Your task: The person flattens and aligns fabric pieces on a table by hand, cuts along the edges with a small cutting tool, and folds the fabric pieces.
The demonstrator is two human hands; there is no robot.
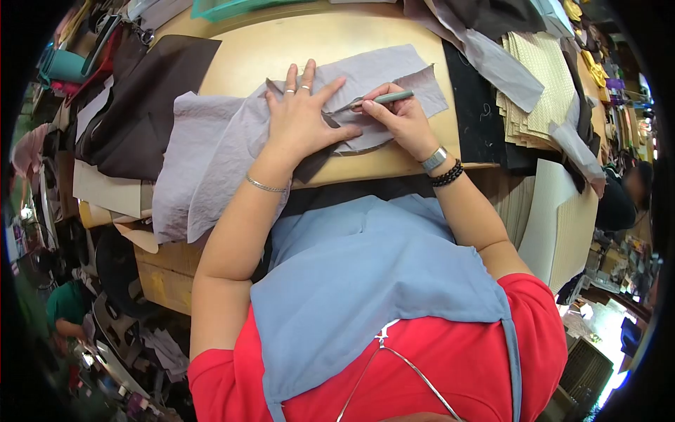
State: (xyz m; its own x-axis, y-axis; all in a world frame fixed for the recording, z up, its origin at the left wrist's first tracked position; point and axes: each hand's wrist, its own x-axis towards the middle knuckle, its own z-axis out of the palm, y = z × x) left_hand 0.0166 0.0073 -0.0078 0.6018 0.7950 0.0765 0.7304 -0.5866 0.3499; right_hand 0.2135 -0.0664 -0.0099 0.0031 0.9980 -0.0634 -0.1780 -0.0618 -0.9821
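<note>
Head view shows me the left hand [299, 121] spread over grey fabric [383, 63] on the worktop [246, 60], seemingly to keep it from sliding, while the right hand [401, 118] pinches a slim tool [395, 97] pen-fashion, probably for fine control.

1. The left hand [299, 123] lies palm down, fingers spread, on the grey cloth [207, 151], with some dark fabric [314, 165] showing beneath it.
2. The right hand [406, 123] grips a slim tool [394, 97] like a pen, its tip close to the left hand's fingers.
3. The cloth spreads over the pale table [264, 46] and hangs past its near edge at left.
4. Brown material [137, 112] lies left of the cloth; textured sheets [538, 84] are stacked at right.
5. A green tray [235, 8] sits at the far edge.
6. The person wears a blue apron [358, 260] over a red shirt [457, 359].
7. At lower left is another person's green sleeve [65, 306].
</note>
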